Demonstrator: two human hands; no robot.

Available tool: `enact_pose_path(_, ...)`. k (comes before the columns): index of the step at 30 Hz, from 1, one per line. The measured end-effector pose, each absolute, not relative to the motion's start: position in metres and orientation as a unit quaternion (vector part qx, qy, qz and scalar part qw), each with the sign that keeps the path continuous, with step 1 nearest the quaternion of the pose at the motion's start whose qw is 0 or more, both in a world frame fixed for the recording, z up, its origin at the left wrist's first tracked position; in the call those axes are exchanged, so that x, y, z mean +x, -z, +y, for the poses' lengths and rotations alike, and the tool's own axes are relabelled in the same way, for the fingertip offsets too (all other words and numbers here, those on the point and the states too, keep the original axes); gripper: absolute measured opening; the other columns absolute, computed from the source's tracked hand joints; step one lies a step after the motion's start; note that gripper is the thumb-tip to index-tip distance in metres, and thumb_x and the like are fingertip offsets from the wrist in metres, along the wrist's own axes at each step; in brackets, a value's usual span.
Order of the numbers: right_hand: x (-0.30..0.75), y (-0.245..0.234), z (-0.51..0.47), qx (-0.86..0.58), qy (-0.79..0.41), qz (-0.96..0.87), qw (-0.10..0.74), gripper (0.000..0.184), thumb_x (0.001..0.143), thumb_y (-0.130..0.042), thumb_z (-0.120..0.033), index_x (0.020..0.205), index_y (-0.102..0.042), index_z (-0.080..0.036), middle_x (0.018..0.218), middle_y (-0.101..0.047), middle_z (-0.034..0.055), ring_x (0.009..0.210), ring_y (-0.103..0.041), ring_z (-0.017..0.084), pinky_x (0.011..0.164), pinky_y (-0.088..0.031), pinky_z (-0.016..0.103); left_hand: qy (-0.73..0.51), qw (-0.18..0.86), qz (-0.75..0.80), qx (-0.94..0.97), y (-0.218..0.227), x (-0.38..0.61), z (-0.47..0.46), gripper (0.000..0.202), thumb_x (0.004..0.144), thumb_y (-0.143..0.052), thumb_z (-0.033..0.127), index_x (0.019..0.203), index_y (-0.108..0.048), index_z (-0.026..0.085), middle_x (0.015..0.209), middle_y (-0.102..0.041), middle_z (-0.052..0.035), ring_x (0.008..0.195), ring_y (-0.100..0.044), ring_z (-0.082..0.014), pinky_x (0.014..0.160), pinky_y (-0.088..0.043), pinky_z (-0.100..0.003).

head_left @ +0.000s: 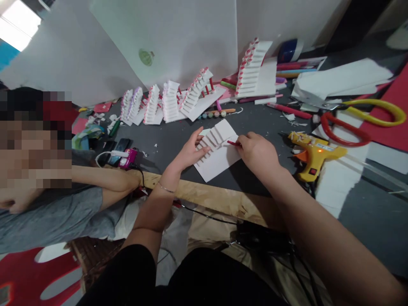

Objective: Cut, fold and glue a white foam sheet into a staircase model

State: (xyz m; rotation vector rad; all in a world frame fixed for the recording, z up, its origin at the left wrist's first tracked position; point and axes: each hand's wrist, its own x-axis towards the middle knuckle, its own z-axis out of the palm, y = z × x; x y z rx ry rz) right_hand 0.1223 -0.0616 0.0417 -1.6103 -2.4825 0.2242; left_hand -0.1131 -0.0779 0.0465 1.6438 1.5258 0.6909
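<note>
A small white paper staircase model [214, 138] on a white card base [216, 163] lies tilted on the dark table in front of me. My left hand [193, 148] grips the staircase's left side, thumb on the steps and fingers behind it. Between the closed fingertips of my right hand [256, 151] is a thin red stick [233, 143], its free end by the staircase's right side. Whether the stick touches the staircase I cannot tell. Several finished-looking paper staircases with red or purple trim, such as one with red posts [196, 91], stand along the wall.
Right of my hand lie a yellow glue gun [314, 155], its orange light on, and large scissors [346, 114] with red and yellow handles. Paper sheets [341, 83], pens and scraps litter the back. A purple charger plug [128, 158] lies left, near another person's arm [105, 178].
</note>
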Motion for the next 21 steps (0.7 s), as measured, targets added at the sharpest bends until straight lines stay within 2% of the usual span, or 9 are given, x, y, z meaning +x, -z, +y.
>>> enact_pose_path(7,0.122,-0.043,-0.062,-0.537,-0.079,-0.835,0.086,0.022,0.097,-0.048,-0.023,0.099,-0.068,-0.013,0.096,-0.064,0.0137,0.087,-0.058,0.023,0.061,-0.031,0.029,-0.311,0.407,0.601,0.613,-0.048,-0.111,-0.08,0.078,0.084,-0.067,0.042,0.149,-0.034,0.016,0.136,-0.052,-0.0198,0.124,-0.053,-0.0305,0.104,-0.043,-0.046)
enact_pose_path(11,0.121,-0.043,-0.063,-0.536,-0.081,-0.836,0.085,0.023,0.097,-0.046,-0.02,0.098,-0.068,-0.013,0.095,-0.064,0.0134,0.085,-0.057,0.021,0.063,-0.032,0.03,-0.328,0.403,0.599,0.609,-0.04,-0.112,-0.08,0.074,0.085,-0.066,0.041,0.148,-0.035,0.018,0.135,-0.052,-0.0191,0.123,-0.054,-0.0301,0.099,-0.046,-0.046)
enact_pose_path(21,0.123,-0.035,-0.063,-0.524,-0.081,-0.836,0.139,0.024,0.097,-0.046,-0.021,0.093,-0.069,-0.015,0.09,-0.063,0.0107,0.079,-0.056,0.019,0.063,-0.033,0.028,-0.319,0.363,0.615,0.623,-0.035,-0.11,-0.084,0.065,0.087,-0.061,0.027,0.147,-0.037,0.018,0.139,-0.055,-0.0189,0.127,-0.055,-0.0265,0.109,-0.04,-0.05)
